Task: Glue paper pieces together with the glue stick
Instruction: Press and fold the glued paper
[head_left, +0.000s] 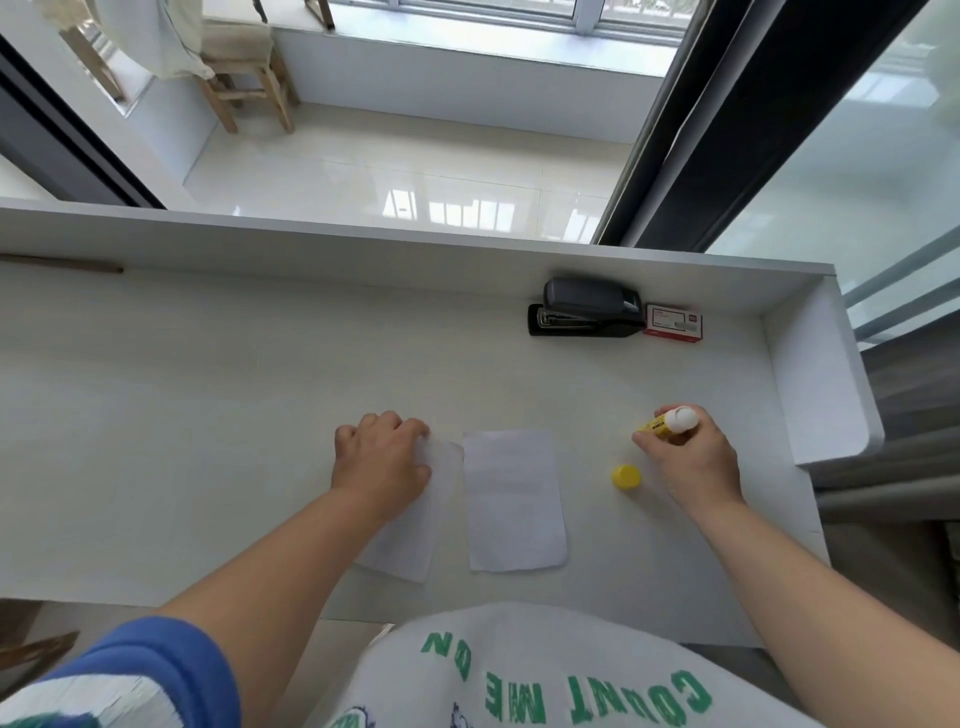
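Note:
Two white paper pieces lie side by side on the white desk (208, 395). My left hand (382, 460) rests on the far end of the left paper piece (415, 530), fingers curled and pressing it down. The right paper piece (511, 499) lies flat and untouched. To the right, my right hand (691, 457) grips the yellow glue stick (667, 422), uncapped, with its white glue tip showing. Its yellow cap (625, 476) stands on the desk between the right paper and my right hand.
A black stapler (587, 314) and a red-and-white staple box (674, 323) sit against the desk's raised back wall. A raised side panel (815, 374) bounds the desk on the right. Beyond the desk are a tiled floor and a wooden stool (249, 88).

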